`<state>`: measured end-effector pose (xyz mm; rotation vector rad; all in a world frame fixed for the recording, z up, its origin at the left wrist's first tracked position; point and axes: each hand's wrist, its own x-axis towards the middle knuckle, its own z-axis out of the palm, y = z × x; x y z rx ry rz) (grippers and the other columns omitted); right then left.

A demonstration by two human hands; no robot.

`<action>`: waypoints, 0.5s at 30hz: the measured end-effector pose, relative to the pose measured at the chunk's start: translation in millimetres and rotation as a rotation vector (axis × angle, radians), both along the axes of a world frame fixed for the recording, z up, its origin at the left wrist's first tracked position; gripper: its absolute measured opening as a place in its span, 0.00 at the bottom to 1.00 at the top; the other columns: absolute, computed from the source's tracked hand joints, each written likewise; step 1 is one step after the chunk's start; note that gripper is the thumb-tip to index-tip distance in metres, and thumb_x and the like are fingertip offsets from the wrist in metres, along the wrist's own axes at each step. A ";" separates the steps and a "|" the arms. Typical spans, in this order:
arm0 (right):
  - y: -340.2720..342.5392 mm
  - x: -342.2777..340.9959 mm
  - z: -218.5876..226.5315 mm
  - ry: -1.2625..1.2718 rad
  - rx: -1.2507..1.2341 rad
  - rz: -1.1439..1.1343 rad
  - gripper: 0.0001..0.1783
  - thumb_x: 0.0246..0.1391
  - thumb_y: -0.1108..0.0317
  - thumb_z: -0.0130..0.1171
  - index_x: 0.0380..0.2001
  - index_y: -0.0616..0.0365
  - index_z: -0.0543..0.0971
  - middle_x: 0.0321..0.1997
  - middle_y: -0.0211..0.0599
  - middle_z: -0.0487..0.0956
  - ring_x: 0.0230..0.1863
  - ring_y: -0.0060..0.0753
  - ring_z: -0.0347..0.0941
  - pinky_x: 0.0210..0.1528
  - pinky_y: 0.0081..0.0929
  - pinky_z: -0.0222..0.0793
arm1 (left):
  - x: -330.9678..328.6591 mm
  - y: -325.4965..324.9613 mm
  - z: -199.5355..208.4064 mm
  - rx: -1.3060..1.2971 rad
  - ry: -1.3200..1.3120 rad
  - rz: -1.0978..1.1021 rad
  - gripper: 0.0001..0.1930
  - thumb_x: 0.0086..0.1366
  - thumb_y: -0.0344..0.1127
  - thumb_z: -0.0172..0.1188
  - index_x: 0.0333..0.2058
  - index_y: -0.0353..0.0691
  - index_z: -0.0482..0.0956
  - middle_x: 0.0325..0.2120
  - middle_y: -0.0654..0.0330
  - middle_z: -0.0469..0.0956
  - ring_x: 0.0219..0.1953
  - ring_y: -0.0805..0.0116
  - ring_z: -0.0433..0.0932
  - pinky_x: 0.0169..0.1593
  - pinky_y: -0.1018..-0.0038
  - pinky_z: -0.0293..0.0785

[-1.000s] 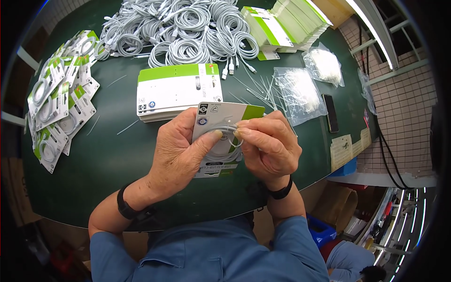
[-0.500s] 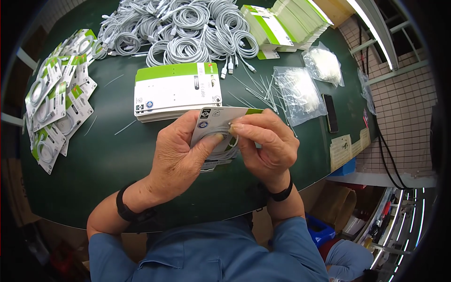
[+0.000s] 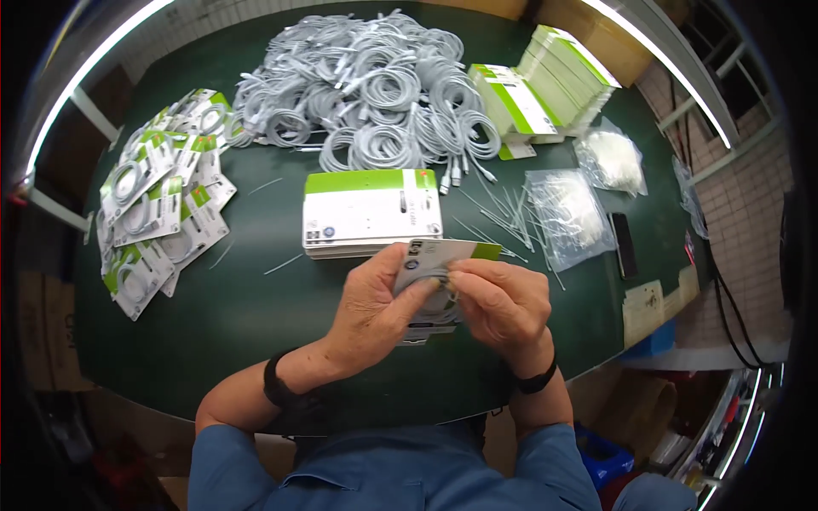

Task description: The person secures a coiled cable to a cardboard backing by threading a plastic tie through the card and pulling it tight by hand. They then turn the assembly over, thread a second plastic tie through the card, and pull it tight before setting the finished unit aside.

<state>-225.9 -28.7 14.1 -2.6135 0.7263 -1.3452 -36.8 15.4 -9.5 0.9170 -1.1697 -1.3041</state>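
Observation:
In front of me my left hand (image 3: pixel 375 298) is closed on a white and green packaging card (image 3: pixel 443 249), which is tilted. Its thumb presses a coiled light grey cable (image 3: pixel 440 312) against the card's face. My right hand (image 3: pixel 504 308) meets it at the coil's upper right, thumb and index finger pinched together. What those fingertips hold is too small and covered to tell. Just beyond my hands lies a neat stack of blank-faced cards (image 3: pixel 366 209) of the same kind. Thin white cable ties (image 3: pixel 511 213) are scattered to the right of that stack.
A large heap of coiled cables (image 3: pixel 366 85) fills the table's far side. Cards bearing coils (image 3: pixel 141 213) are piled at the left. Upright cards (image 3: pixel 567 77) stand far right, near two clear bags of ties (image 3: pixel 569 217) (image 3: pixel 610 160) and a phone (image 3: pixel 625 245).
The whole view has shifted, so everything on the table appears lower and farther right. My hands keep the card and coil between them, with the right fingertips still pinched at the coil.

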 end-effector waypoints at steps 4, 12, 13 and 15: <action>-5.5 -1.7 -7.7 -0.022 -0.022 -0.020 0.10 0.49 0.83 0.67 0.36 0.61 0.83 0.35 0.46 0.86 0.33 0.44 0.85 0.35 0.31 0.81 | -3.5 -12.1 -16.2 -0.096 -0.034 0.036 0.12 0.68 0.26 0.60 0.49 0.31 0.77 0.37 0.53 0.81 0.39 0.72 0.77 0.46 0.71 0.76; 2.9 4.6 8.6 -0.045 0.149 -0.081 0.13 0.48 0.85 0.65 0.37 0.60 0.84 0.34 0.43 0.81 0.32 0.43 0.80 0.33 0.32 0.75 | 2.0 -10.3 0.7 -0.191 -0.054 0.034 0.11 0.68 0.26 0.60 0.47 0.31 0.75 0.35 0.51 0.80 0.38 0.69 0.76 0.45 0.69 0.75; 2.8 5.9 7.5 -0.037 0.142 -0.089 0.14 0.47 0.86 0.65 0.37 0.59 0.84 0.33 0.43 0.81 0.31 0.42 0.80 0.32 0.32 0.75 | 2.7 -10.0 -0.1 -0.195 -0.086 0.031 0.12 0.68 0.27 0.60 0.49 0.31 0.75 0.37 0.51 0.80 0.39 0.69 0.77 0.46 0.70 0.75; 2.2 7.6 4.2 -0.059 0.077 -0.067 0.14 0.47 0.86 0.65 0.37 0.59 0.84 0.33 0.43 0.81 0.31 0.42 0.80 0.32 0.32 0.75 | 3.7 -9.2 -0.2 -0.205 -0.153 0.021 0.15 0.68 0.27 0.61 0.51 0.31 0.75 0.39 0.51 0.81 0.42 0.70 0.79 0.48 0.70 0.77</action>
